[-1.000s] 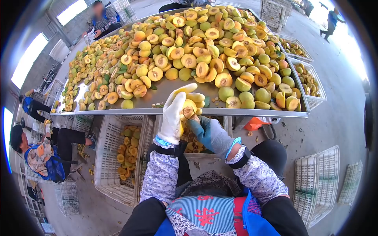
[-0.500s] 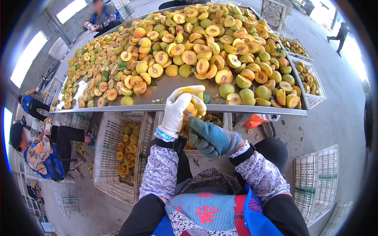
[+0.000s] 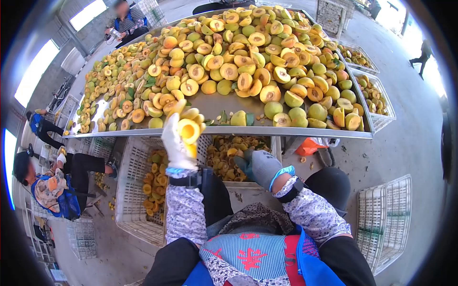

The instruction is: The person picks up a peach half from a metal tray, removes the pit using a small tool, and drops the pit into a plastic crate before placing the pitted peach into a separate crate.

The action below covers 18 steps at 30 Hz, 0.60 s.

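My left hand [image 3: 179, 136], in a white glove, is closed around a hollowed yellow peach half [image 3: 190, 130] just in front of the metal table's edge. The cut side faces up and shows an empty pit cavity. Lower and to the right, my right hand [image 3: 262, 168] wears a grey-green glove, its fingers curled by the crate of dark pits and scraps [image 3: 229, 155]. Whatever those fingers hold is hidden. Beneath my left hand stands a white crate [image 3: 128, 190] with hollowed halves [image 3: 155, 183] in it.
A large heap of cut peaches [image 3: 229, 62] covers much of the metal table [image 3: 214, 102]. Filled crates stand at its right side [image 3: 374, 95]. A white crate [image 3: 381, 224] sits on the floor at right. Seated people work at left [image 3: 52, 186] and far left back [image 3: 126, 24].
My left hand has moved left with the peach half, away from my right hand. My right hand has shifted right. A peach half now lies at the table's front edge.
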{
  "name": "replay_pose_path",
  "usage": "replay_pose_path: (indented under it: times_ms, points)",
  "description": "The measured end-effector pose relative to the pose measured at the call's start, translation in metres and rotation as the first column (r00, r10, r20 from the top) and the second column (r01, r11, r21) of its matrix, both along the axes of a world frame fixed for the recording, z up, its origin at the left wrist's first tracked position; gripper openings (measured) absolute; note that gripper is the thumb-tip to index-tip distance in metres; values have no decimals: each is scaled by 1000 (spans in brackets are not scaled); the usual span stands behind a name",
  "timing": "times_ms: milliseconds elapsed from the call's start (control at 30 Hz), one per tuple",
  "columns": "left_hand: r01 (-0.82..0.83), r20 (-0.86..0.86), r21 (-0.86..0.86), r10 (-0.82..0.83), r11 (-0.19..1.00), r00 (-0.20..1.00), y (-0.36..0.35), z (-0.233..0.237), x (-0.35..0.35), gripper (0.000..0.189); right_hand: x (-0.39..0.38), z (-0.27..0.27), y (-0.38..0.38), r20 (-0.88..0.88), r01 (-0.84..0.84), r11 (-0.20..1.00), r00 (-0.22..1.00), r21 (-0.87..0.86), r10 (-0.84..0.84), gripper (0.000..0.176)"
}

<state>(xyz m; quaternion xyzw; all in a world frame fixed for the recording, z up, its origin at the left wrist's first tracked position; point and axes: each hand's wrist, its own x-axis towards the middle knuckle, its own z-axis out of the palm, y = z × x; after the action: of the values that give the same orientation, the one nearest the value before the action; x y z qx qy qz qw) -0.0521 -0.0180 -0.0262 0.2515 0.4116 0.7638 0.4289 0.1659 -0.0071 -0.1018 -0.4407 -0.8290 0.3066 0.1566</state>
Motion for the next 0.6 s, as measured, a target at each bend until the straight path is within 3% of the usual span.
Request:
replay_pose_path:
  times_ms: [67, 133, 167, 200, 267, 333, 467, 500, 600]
  points:
    - [-201, -308, -133, 153, 970, 939, -18, 13, -32, 34, 3, 18, -1, -79, 78, 996, 993, -50, -82, 41]
    - [-572, -786, -165, 244, 803, 568, -28, 9, -66, 31, 1, 24, 0, -216, 117, 991, 968, -71, -130, 40]
    - [-734, -973, 97, 221, 672, 73, -32, -3, -86, 30, 0, 25, -1, -146, 122, 991, 981, -61, -130, 39]
    - [-723, -892, 430, 128, 540, -434, -27, -11, -94, 30, 0, 27, 1, -80, 140, 990, 987, -23, -142, 39]
    - [-623, -965, 137, 246, 770, 92, -10, 4, -60, 33, 1, 23, 0, -199, 126, 990, 974, 64, -111, 39]
    - [-346, -940, -1, 117, 938, 321, 8, 20, 0, 37, 2, 29, -3, -224, 91, 996, 971, 3, -88, 38]
    - [-126, -960, -279, -273, 952, 65, 56, 7, 62, 50, 6, 28, -1, -193, 25, 998, 981, -55, -36, 40]
    - [-115, -890, -453, -456, 884, 3, 68, 5, 69, 54, 12, 32, -3, -174, 28, 998, 984, -64, -39, 41]
    - [-112, -915, -353, -367, 929, -165, 94, -12, 67, 51, 20, 40, -7, -83, 7, 995, 996, -95, -15, 41]
